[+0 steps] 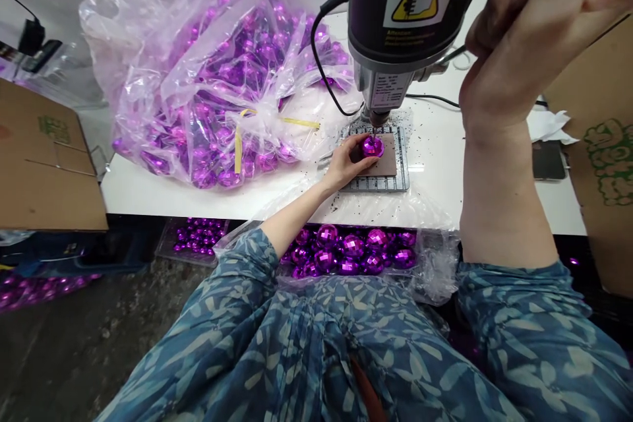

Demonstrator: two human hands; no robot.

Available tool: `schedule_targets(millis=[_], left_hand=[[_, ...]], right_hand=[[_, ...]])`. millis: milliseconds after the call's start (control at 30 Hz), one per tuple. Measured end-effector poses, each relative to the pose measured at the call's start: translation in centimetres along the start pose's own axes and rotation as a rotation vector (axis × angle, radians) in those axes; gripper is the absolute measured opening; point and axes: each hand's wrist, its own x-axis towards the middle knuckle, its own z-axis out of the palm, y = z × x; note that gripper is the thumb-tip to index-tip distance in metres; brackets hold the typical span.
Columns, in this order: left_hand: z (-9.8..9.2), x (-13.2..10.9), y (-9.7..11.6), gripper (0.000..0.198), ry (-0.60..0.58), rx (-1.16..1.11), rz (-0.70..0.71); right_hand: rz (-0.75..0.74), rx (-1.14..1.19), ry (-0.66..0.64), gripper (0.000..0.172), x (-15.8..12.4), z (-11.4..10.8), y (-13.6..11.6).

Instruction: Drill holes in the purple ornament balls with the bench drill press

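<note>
My left hand (349, 161) grips a shiny purple faceted ball (372, 146), thumb and fingers around its sides. The ball rests on a brown board (388, 168) lying on the grey slotted base plate (403, 178) of a bench drill press (413, 20). Right above the ball is the drill's chuck (378, 119), with the thin bit reaching down to the ball's top. My right hand (524, 39) is raised at the upper right, its fingers curled around the end of the drill press lever (451, 56); the grip itself is mostly hidden.
A large clear bag (212, 79) of purple balls covers the table's left side. Below the front edge, more purple balls (353, 247) lie in plastic. Cardboard boxes (44, 158) flank both sides. A dark phone-like object (548, 161) and a black cable (432, 99) lie right. Dark shavings surround the base.
</note>
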Motion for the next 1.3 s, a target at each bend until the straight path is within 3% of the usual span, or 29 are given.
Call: schedule_targets(millis=[400,667,867,1067,1200,1300], left_hand=[[0.4,0.1,0.2,0.054,0.019,-0.021,-0.014],[0.2,0.0,0.1,0.053,0.009,0.014,0.023],[0.3,0.0,-0.4,0.057,0.006,-0.012,0.015],[0.4,0.0,-0.5,0.057,0.009,-0.018,0.004],[0.4,0.0,-0.3,0.055,0.017,-0.018,0.008],[0.4,-0.1,-0.2,0.055,0.02,-0.004,0.021]], right_hand=[[-0.172,0.018,0.045,0.06,-4.4,-1.8,-0.7],[-0.215,0.087,0.064,0.069,-5.6,-2.2,0.6],[-0.254,0.002,0.169,0.086,-5.8,-3.1,3.0],[-0.273,-0.049,0.19,0.088,-6.5,-3.9,4.5],[-0.27,-0.065,0.153,0.087,-7.7,-4.5,4.4],[-0.256,-0.054,0.116,0.084,-7.5,-4.1,2.9]])
